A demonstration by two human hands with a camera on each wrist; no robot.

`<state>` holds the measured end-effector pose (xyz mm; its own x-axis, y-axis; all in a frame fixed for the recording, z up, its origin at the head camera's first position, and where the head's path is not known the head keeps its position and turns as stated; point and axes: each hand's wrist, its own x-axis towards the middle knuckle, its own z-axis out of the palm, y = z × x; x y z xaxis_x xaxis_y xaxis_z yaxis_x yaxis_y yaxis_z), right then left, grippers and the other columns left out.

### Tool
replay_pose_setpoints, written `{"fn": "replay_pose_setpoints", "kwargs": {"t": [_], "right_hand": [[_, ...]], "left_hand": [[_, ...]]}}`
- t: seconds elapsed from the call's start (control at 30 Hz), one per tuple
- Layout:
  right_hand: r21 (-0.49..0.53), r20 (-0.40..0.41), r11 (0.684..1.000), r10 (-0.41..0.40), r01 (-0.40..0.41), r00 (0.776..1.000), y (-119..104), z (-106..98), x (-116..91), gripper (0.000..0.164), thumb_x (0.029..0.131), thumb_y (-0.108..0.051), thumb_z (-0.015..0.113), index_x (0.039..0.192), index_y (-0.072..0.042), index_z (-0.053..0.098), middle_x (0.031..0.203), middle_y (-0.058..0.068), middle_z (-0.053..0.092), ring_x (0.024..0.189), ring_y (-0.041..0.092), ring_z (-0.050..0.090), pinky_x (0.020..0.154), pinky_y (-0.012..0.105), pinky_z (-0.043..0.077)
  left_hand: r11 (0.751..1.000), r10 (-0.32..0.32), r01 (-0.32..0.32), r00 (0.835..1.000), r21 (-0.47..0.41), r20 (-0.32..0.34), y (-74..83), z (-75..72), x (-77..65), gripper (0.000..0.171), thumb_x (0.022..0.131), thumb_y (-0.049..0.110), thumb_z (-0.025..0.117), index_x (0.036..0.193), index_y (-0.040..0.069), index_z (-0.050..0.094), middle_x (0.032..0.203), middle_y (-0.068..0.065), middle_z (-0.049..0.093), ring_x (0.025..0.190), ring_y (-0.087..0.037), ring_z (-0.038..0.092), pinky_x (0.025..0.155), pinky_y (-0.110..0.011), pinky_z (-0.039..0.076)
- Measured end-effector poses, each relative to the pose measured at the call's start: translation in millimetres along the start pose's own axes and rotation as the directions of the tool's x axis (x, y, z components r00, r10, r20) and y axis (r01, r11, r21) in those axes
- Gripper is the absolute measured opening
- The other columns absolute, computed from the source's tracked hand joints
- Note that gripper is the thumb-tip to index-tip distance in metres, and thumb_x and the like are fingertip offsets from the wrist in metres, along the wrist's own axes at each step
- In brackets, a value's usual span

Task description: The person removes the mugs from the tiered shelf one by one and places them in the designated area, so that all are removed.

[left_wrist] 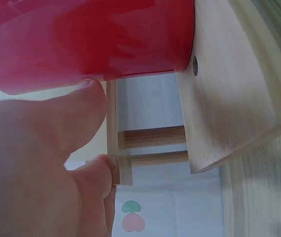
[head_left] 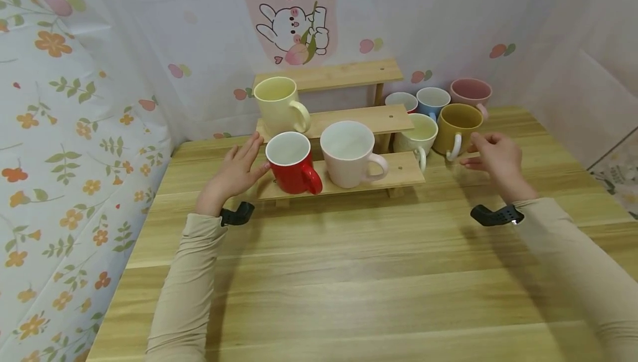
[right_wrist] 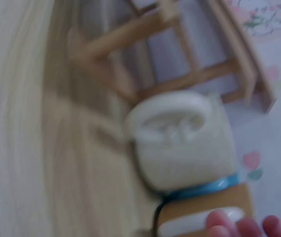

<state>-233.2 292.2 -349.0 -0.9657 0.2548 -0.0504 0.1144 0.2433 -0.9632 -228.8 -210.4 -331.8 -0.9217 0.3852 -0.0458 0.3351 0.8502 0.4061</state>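
Observation:
My left hand (head_left: 234, 171) lies with straight fingers against the left end of a three-tier wooden rack (head_left: 349, 124). Its thumb reaches the side of a red mug (head_left: 291, 171), and the two look in contact in the left wrist view. Beside that mug, on the lowest tier, stands a pale pink mug (head_left: 346, 154); a pale yellow mug (head_left: 276, 110) sits one tier up. Over on the right, my right hand (head_left: 498, 163) hovers beside a mustard mug (head_left: 451, 129) with its fingers loosely bent, seemingly gripping nothing. The right wrist view is blurred.
Around the mustard mug, right of the rack, stand a cream mug (head_left: 416, 135), a blue mug (head_left: 432, 99), a pink mug (head_left: 471, 92) and a partly hidden red mug (head_left: 401, 102). A patterned cloth (head_left: 189, 30) hangs behind. The wooden table (head_left: 349, 284) extends in front.

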Motion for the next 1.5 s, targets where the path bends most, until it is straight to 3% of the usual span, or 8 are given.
{"fn": "replay_pose_setpoints", "kwargs": {"t": [0.13, 0.37, 0.57, 0.73, 0.87, 1.1, 1.5], "right_hand": [[-0.032, 0.075, 0.999, -0.014, 0.016, 0.997, -14, 3, -6, 0.027, 0.097, -0.033, 0.054, 0.088, -0.008, 0.059, 0.066, -0.013, 0.063, 0.055, 0.008, 0.068, 0.056, 0.024, 0.057], [-0.16, 0.164, 0.983, -0.067, 0.093, 0.984, -45, 21, -15, 0.042, 0.097, -0.039, 0.052, 0.098, 0.003, 0.055, 0.073, -0.01, 0.061, 0.058, 0.007, 0.068, 0.059, 0.025, 0.058], [-0.174, 0.23, 0.971, -0.125, 0.167, 0.965, -79, 43, -19, 0.038, 0.096, -0.035, 0.055, 0.098, 0.003, 0.056, 0.071, -0.01, 0.063, 0.057, 0.008, 0.068, 0.058, 0.024, 0.057], [-0.186, 0.302, 0.972, -0.085, 0.146, 0.95, -107, 59, -22, 0.038, 0.096, -0.036, 0.055, 0.103, 0.002, 0.057, 0.074, -0.004, 0.066, 0.061, 0.011, 0.07, 0.061, 0.025, 0.058], [-0.178, 0.345, 0.974, -0.069, 0.137, 0.936, -125, 72, -21, 0.037, 0.096, -0.033, 0.055, 0.099, 0.004, 0.056, 0.076, 0.0, 0.067, 0.062, 0.015, 0.07, 0.061, 0.027, 0.058], [-0.166, 0.426, 0.983, -0.005, 0.083, 0.905, -149, 89, -16, 0.038, 0.095, -0.034, 0.057, 0.103, 0.003, 0.054, 0.075, 0.0, 0.067, 0.062, 0.017, 0.07, 0.061, 0.028, 0.059], [-0.28, 0.527, 0.958, 0.099, 0.063, 0.844, -187, 136, -11, 0.03, 0.096, -0.029, 0.056, 0.1, 0.001, 0.053, 0.072, 0.002, 0.065, 0.057, 0.014, 0.068, 0.06, 0.027, 0.058]], "left_hand": [[1.0, -0.005, 0.005, 1.0, -0.003, -0.006, -0.3, -0.2, -1.0, 0.068, 0.102, 0.03, 0.044, 0.152, -0.003, 0.012, 0.161, -0.016, 0.002, 0.148, -0.035, 0.005, 0.118, -0.054, -0.002], [1.0, -0.003, 0.003, 1.0, 0.01, -0.004, -1.2, -0.4, -0.1, 0.068, 0.102, 0.031, 0.044, 0.152, -0.003, 0.012, 0.161, -0.016, 0.002, 0.148, -0.034, 0.005, 0.118, -0.054, -0.002], [1.0, 0.0, 0.0, 1.0, 0.011, -0.001, -1.8, -0.4, 1.4, 0.068, 0.102, 0.031, 0.044, 0.152, -0.002, 0.011, 0.161, -0.015, 0.002, 0.148, -0.033, 0.005, 0.118, -0.053, -0.003], [1.0, 0.005, -0.005, 1.0, 0.013, 0.001, -1.5, -0.8, 2.2, 0.067, 0.102, 0.031, 0.042, 0.152, -0.003, 0.011, 0.161, -0.015, 0.002, 0.148, -0.033, 0.005, 0.118, -0.052, -0.004], [1.0, 0.003, -0.003, 1.0, 0.015, 0.004, -0.5, -2.0, 2.2, 0.066, 0.103, 0.031, 0.041, 0.152, -0.003, 0.01, 0.161, -0.015, 0.001, 0.148, -0.033, 0.004, 0.118, -0.052, -0.004], [1.0, -0.002, 0.001, 1.0, 0.007, 0.013, 1.8, -4.9, 1.3, 0.067, 0.103, 0.032, 0.041, 0.152, -0.002, 0.011, 0.161, -0.015, 0.001, 0.148, -0.033, 0.004, 0.118, -0.052, -0.005], [1.0, 0.001, -0.001, 1.0, -0.011, 0.013, 0.7, -4.0, -1.5, 0.068, 0.102, 0.033, 0.043, 0.152, -0.001, 0.012, 0.161, -0.015, 0.002, 0.148, -0.036, 0.003, 0.118, -0.054, -0.003]]}}
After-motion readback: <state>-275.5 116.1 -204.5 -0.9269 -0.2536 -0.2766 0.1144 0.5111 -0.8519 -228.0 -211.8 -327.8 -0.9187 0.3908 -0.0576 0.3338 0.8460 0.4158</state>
